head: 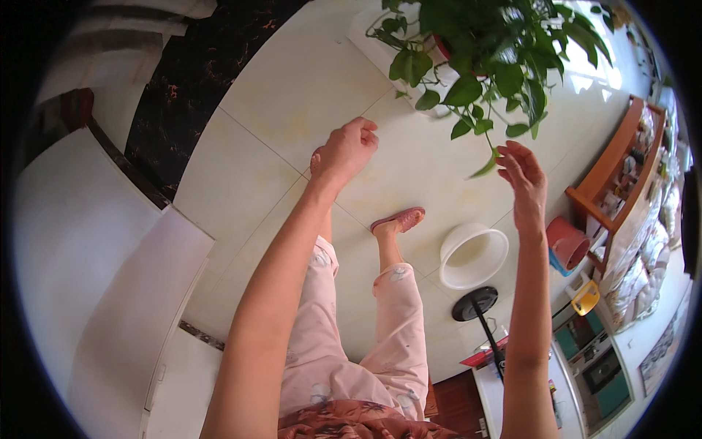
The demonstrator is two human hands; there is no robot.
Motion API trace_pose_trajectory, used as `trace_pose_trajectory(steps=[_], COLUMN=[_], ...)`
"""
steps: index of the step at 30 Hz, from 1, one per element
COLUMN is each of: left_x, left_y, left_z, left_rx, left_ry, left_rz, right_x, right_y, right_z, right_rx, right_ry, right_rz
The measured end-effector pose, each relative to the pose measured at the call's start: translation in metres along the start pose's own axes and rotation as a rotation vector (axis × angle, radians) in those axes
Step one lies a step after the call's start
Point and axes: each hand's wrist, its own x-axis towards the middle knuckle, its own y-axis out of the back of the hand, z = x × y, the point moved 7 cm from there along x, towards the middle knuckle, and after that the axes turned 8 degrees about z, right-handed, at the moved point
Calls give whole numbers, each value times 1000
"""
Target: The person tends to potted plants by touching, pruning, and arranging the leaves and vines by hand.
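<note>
A leafy potted vine, which looks like a pothos, hangs over the upper right of the view. Its pot is mostly hidden by foliage, with a bit of red rim showing. At the end of a trailing stem, my right hand pinches a green leaf between thumb and fingers. My left hand hovers over the floor, left of the plant, its fingers curled in and nothing visible in them. The plant stands on or by a white stand, partly covered by leaves.
A white plastic basin sits on the tiled floor near a stand's black round base. To the right are a red bucket and a wooden-framed sofa or bench. A white cabinet borders the left.
</note>
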Motion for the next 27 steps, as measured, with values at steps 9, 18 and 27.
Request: trace_pose_trajectory(steps=[9, 18, 27], left_x=[-4, 26, 71], left_y=[19, 35, 44], left_z=[32, 61, 104], left_rx=[-236, -383, -455], left_ry=[10, -60, -167], left_rz=[20, 165, 307], right_x=[-1, 27, 71], right_y=[-89, -139, -162], right_z=[-44, -39, -1], right_rx=[244, 994, 1311], right_ry=[-248, -514, -726], right_rz=[-224, -207, 377])
